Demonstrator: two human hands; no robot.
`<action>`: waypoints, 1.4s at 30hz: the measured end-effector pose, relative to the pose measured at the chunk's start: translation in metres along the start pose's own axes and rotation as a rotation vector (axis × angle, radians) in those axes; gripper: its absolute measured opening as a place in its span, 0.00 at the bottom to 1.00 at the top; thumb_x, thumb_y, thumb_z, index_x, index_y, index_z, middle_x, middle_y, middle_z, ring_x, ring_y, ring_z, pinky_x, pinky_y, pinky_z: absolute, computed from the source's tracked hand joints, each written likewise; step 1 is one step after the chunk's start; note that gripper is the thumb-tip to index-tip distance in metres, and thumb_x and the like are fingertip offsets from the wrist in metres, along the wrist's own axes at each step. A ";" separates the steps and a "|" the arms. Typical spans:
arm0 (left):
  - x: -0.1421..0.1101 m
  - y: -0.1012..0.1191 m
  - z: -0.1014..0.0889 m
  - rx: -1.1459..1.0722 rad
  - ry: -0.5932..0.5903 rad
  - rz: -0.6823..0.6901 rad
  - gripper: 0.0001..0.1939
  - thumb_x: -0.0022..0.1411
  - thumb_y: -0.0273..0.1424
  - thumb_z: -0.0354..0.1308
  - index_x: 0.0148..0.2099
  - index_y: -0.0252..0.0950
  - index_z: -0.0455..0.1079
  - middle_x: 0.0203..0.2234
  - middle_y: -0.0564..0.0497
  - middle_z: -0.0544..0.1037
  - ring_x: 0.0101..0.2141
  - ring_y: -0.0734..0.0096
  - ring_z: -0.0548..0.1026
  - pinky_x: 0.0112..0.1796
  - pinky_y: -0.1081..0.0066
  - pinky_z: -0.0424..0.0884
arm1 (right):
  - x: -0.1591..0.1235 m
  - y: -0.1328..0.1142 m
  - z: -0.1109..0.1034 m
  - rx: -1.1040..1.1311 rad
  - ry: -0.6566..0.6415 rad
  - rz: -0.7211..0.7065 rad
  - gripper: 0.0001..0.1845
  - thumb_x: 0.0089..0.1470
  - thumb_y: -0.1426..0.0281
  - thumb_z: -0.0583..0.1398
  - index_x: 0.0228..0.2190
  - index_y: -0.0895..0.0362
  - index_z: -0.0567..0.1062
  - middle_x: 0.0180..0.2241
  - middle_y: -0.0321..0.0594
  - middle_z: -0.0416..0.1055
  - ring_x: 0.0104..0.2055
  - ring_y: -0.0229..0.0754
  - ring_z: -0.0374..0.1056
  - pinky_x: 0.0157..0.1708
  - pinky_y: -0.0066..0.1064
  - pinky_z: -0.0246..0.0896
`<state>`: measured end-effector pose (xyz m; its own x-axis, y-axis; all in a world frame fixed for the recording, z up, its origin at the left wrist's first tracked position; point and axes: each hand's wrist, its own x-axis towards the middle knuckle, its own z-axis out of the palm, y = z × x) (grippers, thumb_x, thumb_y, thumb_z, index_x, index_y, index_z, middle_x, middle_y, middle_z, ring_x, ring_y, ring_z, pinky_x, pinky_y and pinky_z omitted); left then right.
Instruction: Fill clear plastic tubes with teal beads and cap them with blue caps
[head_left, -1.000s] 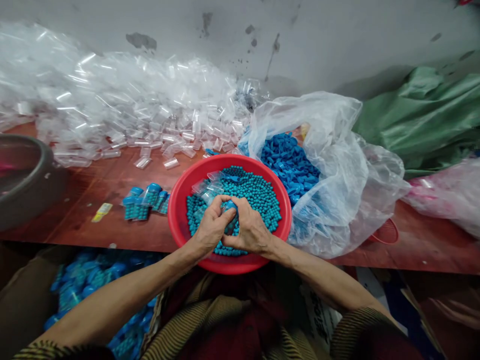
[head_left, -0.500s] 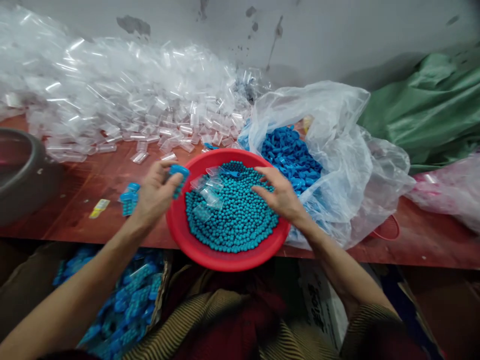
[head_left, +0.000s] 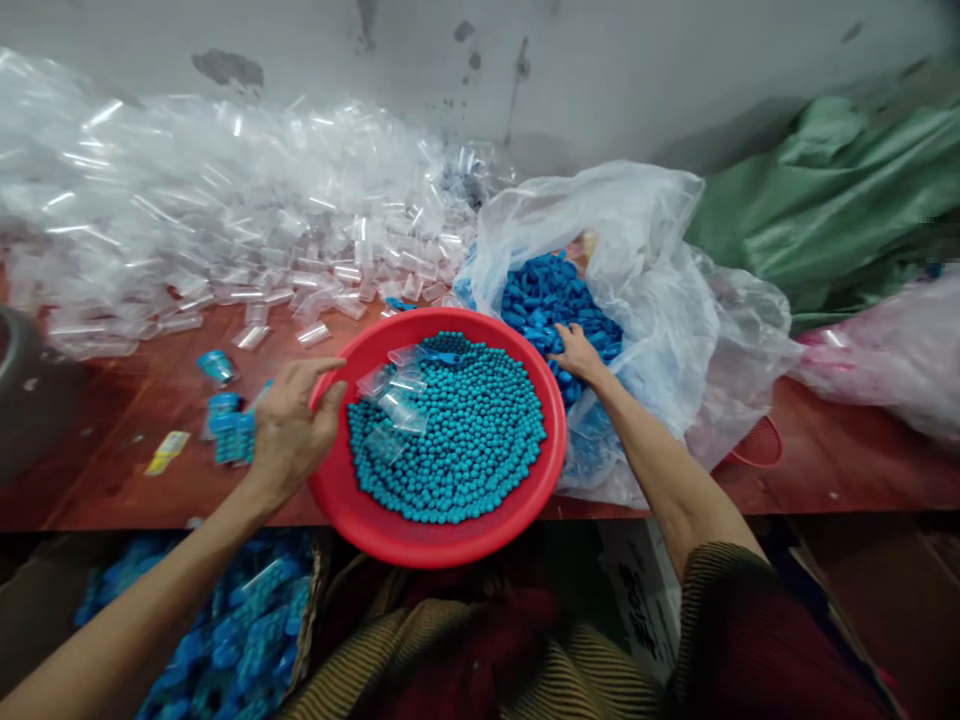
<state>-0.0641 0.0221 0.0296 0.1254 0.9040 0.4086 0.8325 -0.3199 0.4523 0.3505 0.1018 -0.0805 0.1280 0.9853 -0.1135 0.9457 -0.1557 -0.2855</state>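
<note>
**Blue plastic pieces, heaped loose in a clear bag, right hand among them**

Blue pieces [head_left: 551, 285] in the mouth of the clear bag [head_left: 667, 300], on the table [head_left: 862, 455], just right of the red basin [head_left: 553, 440]. Right hand [head_left: 577, 355] at the near side of the heap, fingers parted and low on the pieces; no telling whether gripping one. Left hand [head_left: 289, 420] by the basin's left rim, fingers spread, nothing visible in the grasp.

Handling, as judged: light, stiff, smooth, likely to slide over one another; not fragile in a normal pinch. Best taken singly off the top, thumb and forefinger across the sides. Beads [head_left: 457, 440] in the basin presumably quick to roll; clear sleeves [head_left: 405, 412] on top thin-looking, probably slippery and easily squashed.

Hard to make out: right fingertips against the blue, outline of any single piece, heap bottom behind bag folds. Left fingers touching the rim or just above: unclear. Packets [head_left: 235, 438] partly behind the left hand. Grey tub [head_left: 37, 420] cut off at left.
</note>
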 end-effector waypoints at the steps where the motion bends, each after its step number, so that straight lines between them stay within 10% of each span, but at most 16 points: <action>1: -0.002 0.008 0.005 -0.028 -0.042 0.038 0.12 0.61 0.33 0.50 0.45 0.35 0.69 0.40 0.47 0.76 0.42 0.62 0.73 0.44 0.63 0.68 | 0.000 -0.003 0.001 0.003 0.012 -0.019 0.35 0.47 0.64 0.61 0.56 0.60 0.62 0.57 0.57 0.54 0.53 0.56 0.62 0.48 0.41 0.60; 11: -0.012 0.035 0.036 -0.181 -0.296 0.039 0.13 0.60 0.37 0.49 0.41 0.37 0.71 0.35 0.48 0.78 0.36 0.65 0.75 0.39 0.69 0.69 | 0.003 0.008 -0.006 0.254 0.051 -0.002 0.26 0.45 0.70 0.62 0.48 0.61 0.69 0.45 0.46 0.68 0.46 0.46 0.65 0.47 0.35 0.59; 21: -0.010 0.026 0.039 0.234 -0.703 -0.149 0.19 0.62 0.40 0.44 0.50 0.40 0.66 0.36 0.49 0.78 0.37 0.59 0.76 0.35 0.68 0.66 | 0.005 -0.005 0.001 0.491 0.091 0.054 0.16 0.38 0.72 0.61 0.34 0.60 0.74 0.29 0.36 0.71 0.32 0.39 0.66 0.37 0.30 0.61; 30: 0.003 0.030 0.051 0.316 -0.791 -0.150 0.23 0.60 0.39 0.47 0.55 0.36 0.57 0.40 0.41 0.77 0.43 0.51 0.75 0.38 0.62 0.67 | -0.003 -0.026 -0.065 0.762 0.211 0.004 0.18 0.37 0.66 0.61 0.35 0.59 0.73 0.21 0.27 0.62 0.21 0.31 0.55 0.22 0.24 0.53; 36: 0.005 0.029 0.057 0.248 -0.742 -0.159 0.20 0.60 0.37 0.48 0.53 0.37 0.60 0.44 0.42 0.75 0.45 0.53 0.73 0.40 0.63 0.67 | -0.040 -0.112 -0.067 0.481 0.083 -0.563 0.17 0.44 0.72 0.59 0.39 0.59 0.75 0.31 0.35 0.70 0.32 0.37 0.64 0.34 0.27 0.59; 42: 0.009 0.018 0.053 0.208 -0.698 -0.206 0.19 0.59 0.33 0.48 0.53 0.37 0.61 0.38 0.46 0.77 0.40 0.58 0.75 0.36 0.67 0.66 | -0.066 -0.149 -0.025 -0.154 -0.311 -0.657 0.23 0.51 0.76 0.54 0.50 0.55 0.70 0.44 0.47 0.67 0.43 0.45 0.67 0.39 0.31 0.60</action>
<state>-0.0198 0.0392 -0.0004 0.2110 0.9314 -0.2965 0.9522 -0.1273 0.2778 0.2090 0.0619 -0.0070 -0.5479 0.8025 -0.2363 0.8320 0.4934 -0.2536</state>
